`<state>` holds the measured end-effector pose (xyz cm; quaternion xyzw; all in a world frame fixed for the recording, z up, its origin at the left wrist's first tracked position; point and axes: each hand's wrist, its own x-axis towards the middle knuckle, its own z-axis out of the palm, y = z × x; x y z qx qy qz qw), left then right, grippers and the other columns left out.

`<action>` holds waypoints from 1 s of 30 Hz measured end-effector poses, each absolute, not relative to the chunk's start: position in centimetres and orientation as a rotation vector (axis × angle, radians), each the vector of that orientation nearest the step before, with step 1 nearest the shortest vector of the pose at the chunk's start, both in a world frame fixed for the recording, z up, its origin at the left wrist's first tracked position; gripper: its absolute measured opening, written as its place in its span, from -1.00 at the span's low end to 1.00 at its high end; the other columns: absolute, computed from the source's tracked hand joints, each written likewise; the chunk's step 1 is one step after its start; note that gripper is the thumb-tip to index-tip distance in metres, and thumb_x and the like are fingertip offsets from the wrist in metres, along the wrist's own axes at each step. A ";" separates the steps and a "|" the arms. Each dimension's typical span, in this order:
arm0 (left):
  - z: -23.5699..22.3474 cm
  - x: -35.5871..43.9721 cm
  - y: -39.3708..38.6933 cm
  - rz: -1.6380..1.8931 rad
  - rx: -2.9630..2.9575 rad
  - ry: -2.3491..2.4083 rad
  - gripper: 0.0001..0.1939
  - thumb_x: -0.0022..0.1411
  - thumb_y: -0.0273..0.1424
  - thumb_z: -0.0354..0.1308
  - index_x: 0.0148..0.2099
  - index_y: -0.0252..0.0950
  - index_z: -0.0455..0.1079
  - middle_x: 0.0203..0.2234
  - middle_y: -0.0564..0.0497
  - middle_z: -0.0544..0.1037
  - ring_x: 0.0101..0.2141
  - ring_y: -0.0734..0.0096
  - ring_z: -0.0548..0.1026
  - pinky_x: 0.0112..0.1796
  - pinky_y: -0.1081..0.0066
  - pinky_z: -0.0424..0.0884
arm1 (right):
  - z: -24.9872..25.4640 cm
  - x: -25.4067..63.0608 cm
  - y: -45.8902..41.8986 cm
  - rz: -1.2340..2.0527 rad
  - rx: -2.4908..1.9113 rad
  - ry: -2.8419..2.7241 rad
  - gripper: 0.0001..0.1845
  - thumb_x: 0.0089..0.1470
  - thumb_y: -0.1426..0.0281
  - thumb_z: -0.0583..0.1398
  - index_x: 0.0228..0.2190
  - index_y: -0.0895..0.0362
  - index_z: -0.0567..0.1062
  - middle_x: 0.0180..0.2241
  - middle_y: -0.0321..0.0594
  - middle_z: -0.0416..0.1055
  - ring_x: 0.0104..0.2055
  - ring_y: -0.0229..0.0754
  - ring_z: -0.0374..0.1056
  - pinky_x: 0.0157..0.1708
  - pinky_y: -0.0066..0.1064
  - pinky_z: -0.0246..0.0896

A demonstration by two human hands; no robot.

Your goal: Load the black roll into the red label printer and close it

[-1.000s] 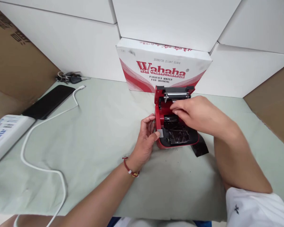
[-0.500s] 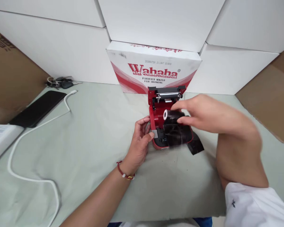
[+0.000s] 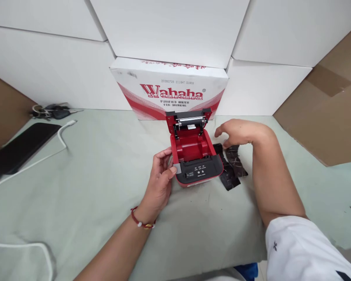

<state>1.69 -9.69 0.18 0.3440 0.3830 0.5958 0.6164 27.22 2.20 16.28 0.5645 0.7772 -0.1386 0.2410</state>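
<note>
A small red and black label printer (image 3: pixel 199 171) sits on the cloth with its lid (image 3: pixel 190 117) raised. Its red paper bay (image 3: pixel 191 147) shows bare. My left hand (image 3: pixel 162 175) is closed around the printer's left side, thumb on the grey tab at the front corner. Just right of the printer, my right hand (image 3: pixel 240 132) hovers with thumb and forefinger apart, nothing visible between them. Under and in front of it lie a crinkled black film strip (image 3: pixel 236 160) and a second black strip (image 3: pixel 230 178). The black roll is not clearly seen; the hand may cover it.
A white and red water carton (image 3: pixel 172 91) stands behind the printer, against stacked white boxes (image 3: pixel 169 31). Keys (image 3: pixel 54 111), a black phone (image 3: pixel 23 144) and a white cable (image 3: pixel 62 140) lie at left. Brown cardboard (image 3: pixel 327 101) borders the right side.
My right hand has moved the black roll out of the printer to the right side, where another film strip now lies. My left hand stays on the printer. The view has shifted right.
</note>
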 end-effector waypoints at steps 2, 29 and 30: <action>0.2 1.9 -9.6 1.379 0.788 0.866 -0.36 0.14 -0.05 0.62 0.18 -0.05 0.51 0.37 -0.05 0.54 0.45 0.04 0.43 0.36 0.13 0.49 | 15.6 25.7 1.9 -0.434 1.462 2.082 -0.34 0.22 0.43 0.37 0.34 0.13 0.63 0.18 -0.01 0.68 0.12 0.05 0.61 -0.06 -0.31 0.39; 0.6 2.0 -9.7 1.352 0.832 0.836 -0.38 0.20 -0.05 0.58 0.20 -0.07 0.45 0.33 -0.07 0.53 0.41 0.06 0.43 0.44 0.07 0.39 | 15.8 20.5 -1.9 -0.331 1.438 2.451 -0.58 0.46 0.40 0.12 0.20 0.10 0.64 0.16 -0.02 0.68 0.09 0.05 0.58 -0.09 -0.28 0.26; 0.5 2.1 -9.7 1.353 0.831 0.837 -0.38 0.20 -0.05 0.58 0.19 -0.07 0.46 0.33 -0.06 0.54 0.40 0.06 0.44 0.44 0.07 0.39 | 15.6 20.2 -1.9 -0.318 1.435 2.423 -0.58 0.45 0.42 0.12 0.18 0.10 0.64 0.14 -0.02 0.69 0.07 0.06 0.58 -0.13 -0.28 0.23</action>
